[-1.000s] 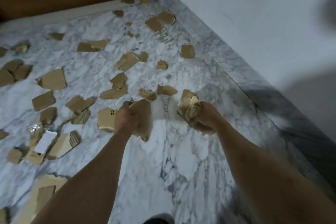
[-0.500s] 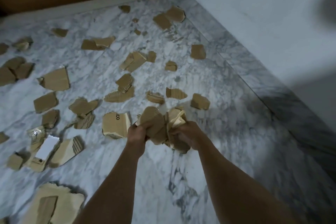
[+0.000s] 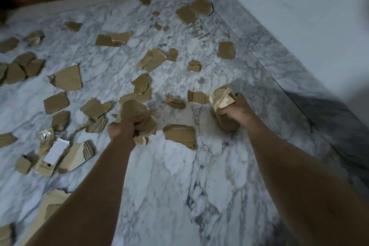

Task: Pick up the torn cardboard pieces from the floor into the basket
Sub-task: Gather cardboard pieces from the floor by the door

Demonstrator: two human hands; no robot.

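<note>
Two hands, each gripping a wad of torn cardboard, held apart above a littered marble floor.

We look down on white marble floor (image 3: 179,195) veined in grey, meeting a pale wall (image 3: 299,16) on our right over a grey marble skirting, with dark wood along the top edge. Our left hand (image 3: 124,129) is curled tight round a crumpled bundle (image 3: 137,114); our right hand (image 3: 237,112) is curled round a folded stack (image 3: 221,100) whose long axis runs from the hand up and away from us. Loose cardboard pieces (image 3: 67,81) lie scattered flat across the floor, one (image 3: 180,135) between our hands. Pieces at the left edge are cut off, and blur hides their torn edges. We see no basket from here.
</note>
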